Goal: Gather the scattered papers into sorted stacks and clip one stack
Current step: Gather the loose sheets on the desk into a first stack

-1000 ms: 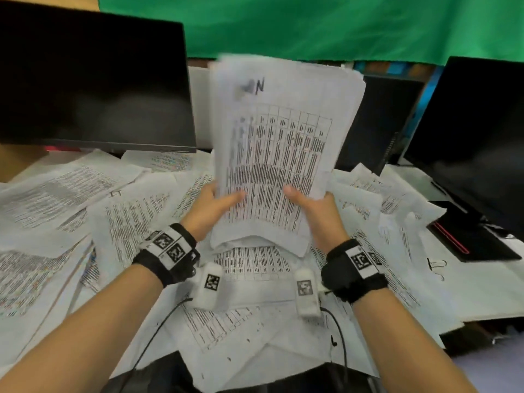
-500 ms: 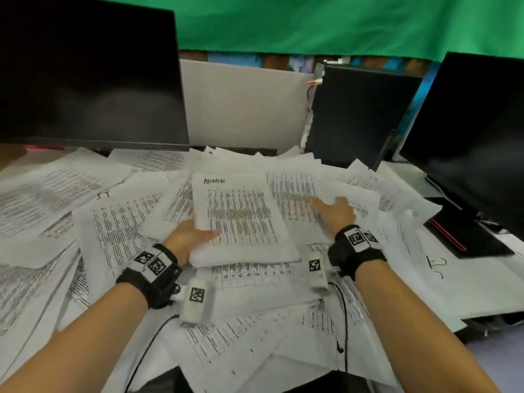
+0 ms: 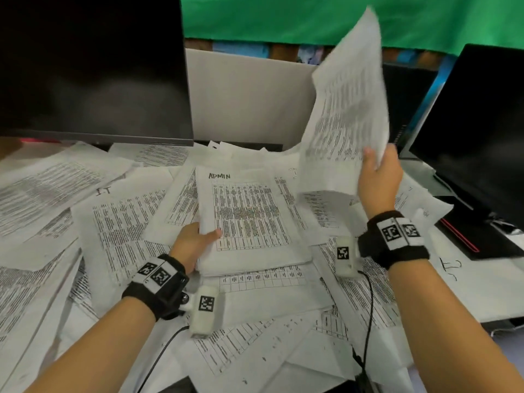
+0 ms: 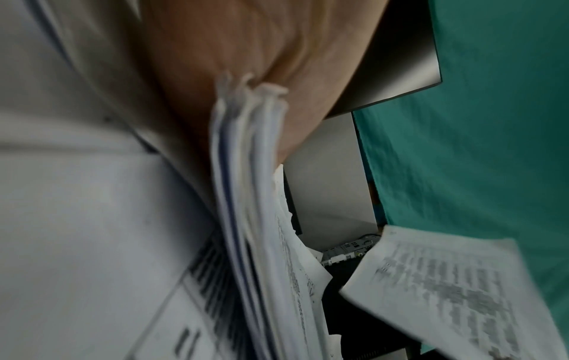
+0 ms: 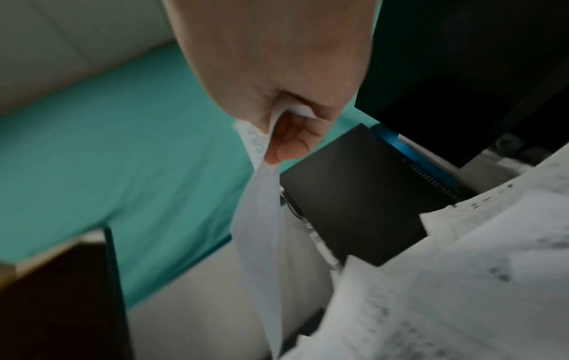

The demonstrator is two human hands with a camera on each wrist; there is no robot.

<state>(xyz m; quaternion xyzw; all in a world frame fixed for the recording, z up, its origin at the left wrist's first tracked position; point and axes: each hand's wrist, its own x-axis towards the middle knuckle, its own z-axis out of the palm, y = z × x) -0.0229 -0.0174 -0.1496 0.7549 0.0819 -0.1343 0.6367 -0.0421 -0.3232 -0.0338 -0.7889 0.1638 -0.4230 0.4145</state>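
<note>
White printed sheets make up the ADMIN stack [image 3: 249,222], which lies flat in the middle of the paper-covered surface [image 3: 482,293], its top page hand-lettered "ADMIN" above a table of fine print. The left hand [image 3: 195,245] grips the stack's near left edge, thumb on top and fingers tucked out of sight beneath; the left wrist view shows the stack's layered edge [image 4: 246,194] against the palm, all blurred. Right of the stack and above it, the right hand [image 3: 378,177] pinches the lower corner of a lifted sheet [image 3: 346,114] between thumb and fingers, so that the page stands nearly upright in the air; its print is smeared and unreadable.

Around the stack, loose papers [image 3: 119,228] overlap in every direction; one to the left of it bears "IT". How many sheets the stack holds cannot be told.

Behind the stack to the left stands a dark monitor [image 3: 90,66], cut off by the frame; directly behind it is a pale panel [image 3: 249,95]. To the right of the stack sits a second dark monitor [image 3: 476,131], with a black laptop [image 3: 482,242] edged in red below it. Green cloth [image 3: 283,15] hangs across the back.
</note>
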